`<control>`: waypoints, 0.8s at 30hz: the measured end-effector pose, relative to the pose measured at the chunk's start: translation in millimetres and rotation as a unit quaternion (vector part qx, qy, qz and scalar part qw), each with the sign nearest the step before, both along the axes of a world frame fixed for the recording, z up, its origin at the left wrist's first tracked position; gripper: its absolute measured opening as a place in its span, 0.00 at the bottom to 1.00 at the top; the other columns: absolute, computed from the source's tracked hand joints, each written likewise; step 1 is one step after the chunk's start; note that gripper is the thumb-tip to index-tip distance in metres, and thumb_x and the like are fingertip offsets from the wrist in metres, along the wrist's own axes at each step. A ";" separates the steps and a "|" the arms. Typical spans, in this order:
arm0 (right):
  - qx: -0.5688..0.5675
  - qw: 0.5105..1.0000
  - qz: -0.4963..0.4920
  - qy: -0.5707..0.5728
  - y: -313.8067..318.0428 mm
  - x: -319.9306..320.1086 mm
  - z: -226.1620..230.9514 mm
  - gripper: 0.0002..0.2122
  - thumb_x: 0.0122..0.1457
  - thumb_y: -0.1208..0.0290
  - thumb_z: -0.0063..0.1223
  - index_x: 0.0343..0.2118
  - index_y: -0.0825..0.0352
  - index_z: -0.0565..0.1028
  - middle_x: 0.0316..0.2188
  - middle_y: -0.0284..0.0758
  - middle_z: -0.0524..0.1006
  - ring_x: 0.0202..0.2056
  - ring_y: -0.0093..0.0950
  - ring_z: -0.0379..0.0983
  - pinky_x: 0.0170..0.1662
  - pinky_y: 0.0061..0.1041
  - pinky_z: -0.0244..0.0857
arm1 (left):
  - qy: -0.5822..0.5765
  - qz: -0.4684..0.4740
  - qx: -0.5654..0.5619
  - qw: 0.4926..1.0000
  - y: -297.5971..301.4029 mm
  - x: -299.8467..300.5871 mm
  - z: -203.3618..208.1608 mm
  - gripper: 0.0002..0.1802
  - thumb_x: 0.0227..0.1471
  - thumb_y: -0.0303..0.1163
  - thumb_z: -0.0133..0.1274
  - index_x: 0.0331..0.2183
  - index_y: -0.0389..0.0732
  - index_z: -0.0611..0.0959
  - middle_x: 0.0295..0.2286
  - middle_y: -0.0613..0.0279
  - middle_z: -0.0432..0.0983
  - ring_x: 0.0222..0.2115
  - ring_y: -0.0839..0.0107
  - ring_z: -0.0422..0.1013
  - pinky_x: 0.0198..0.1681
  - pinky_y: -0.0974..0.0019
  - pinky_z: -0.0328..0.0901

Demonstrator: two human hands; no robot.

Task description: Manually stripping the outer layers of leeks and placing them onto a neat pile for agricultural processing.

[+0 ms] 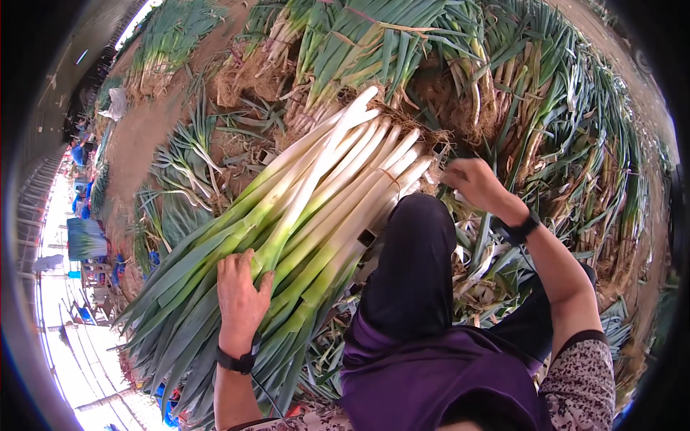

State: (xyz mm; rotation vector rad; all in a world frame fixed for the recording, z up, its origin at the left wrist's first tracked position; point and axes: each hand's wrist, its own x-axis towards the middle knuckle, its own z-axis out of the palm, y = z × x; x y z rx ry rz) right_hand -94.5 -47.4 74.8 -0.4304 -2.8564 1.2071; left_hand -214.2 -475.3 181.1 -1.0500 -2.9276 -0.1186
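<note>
A thick pile of leeks lies slantwise before me, white ends up and to the right, green leaves toward the lower left. One leek lies on top, crossing the others. My left hand is closed round its green part, thumb on the near side. Beside the white ends at the right, my right hand is closed with bent fingers; whether anything is in them is hidden. A thin tie crosses some of the white stems.
Unpeeled leeks with brown roots are heaped along the far side and the right. Loose leeks lie on bare soil at the left. Peeled-off leaves litter the ground by my bent knee.
</note>
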 end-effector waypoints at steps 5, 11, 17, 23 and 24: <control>-0.091 0.993 0.053 -0.045 -26.8 -74.3 -19.6 0.17 0.46 0.58 0.66 0.26 0.71 0.78 0.15 0.35 0.74 0.19 0.20 0.68 0.24 0.25 0.63 | 0.048 -0.004 -0.032 0.998 19.3 -9.7 12.3 0.23 0.36 0.25 0.60 0.38 0.34 0.73 0.36 0.49 0.67 0.40 0.52 0.63 0.46 0.53 0.59; -0.100 0.993 0.054 -0.037 -21.2 -65.6 -28.9 0.07 0.47 0.74 0.55 0.25 0.74 0.77 0.15 0.39 0.74 0.19 0.23 0.72 0.23 0.25 0.67 | 0.049 -0.003 -0.071 0.996 18.7 -17.7 8.6 0.23 0.34 0.26 0.59 0.37 0.34 0.73 0.34 0.50 0.66 0.39 0.53 0.62 0.46 0.55 0.58; 0.300 0.947 -0.047 -0.102 81.7 -28.9 -22.9 0.07 0.51 0.73 0.50 0.30 0.69 0.76 0.27 0.46 0.76 0.33 0.44 0.74 0.37 0.40 0.67 | 0.020 -0.039 -0.064 0.997 16.4 -33.3 18.0 0.20 0.30 0.27 0.57 0.33 0.36 0.73 0.31 0.52 0.65 0.36 0.54 0.62 0.44 0.55 0.57; 0.172 0.962 0.031 0.209 13.4 -128.3 13.3 0.15 0.52 0.68 0.57 0.42 0.68 0.75 0.38 0.43 0.76 0.37 0.41 0.74 0.40 0.33 0.71 | 0.020 -0.054 -0.061 0.996 14.7 -36.7 12.9 0.19 0.28 0.27 0.57 0.30 0.36 0.73 0.30 0.52 0.66 0.35 0.55 0.62 0.42 0.56 0.57; 0.179 0.953 0.073 0.234 -5.0 -139.8 15.0 0.15 0.52 0.67 0.58 0.42 0.68 0.75 0.40 0.42 0.75 0.38 0.40 0.74 0.41 0.32 0.71 | 0.019 -0.058 -0.046 0.997 13.7 -35.6 13.3 0.20 0.28 0.27 0.57 0.30 0.36 0.73 0.30 0.52 0.67 0.35 0.55 0.63 0.42 0.56 0.57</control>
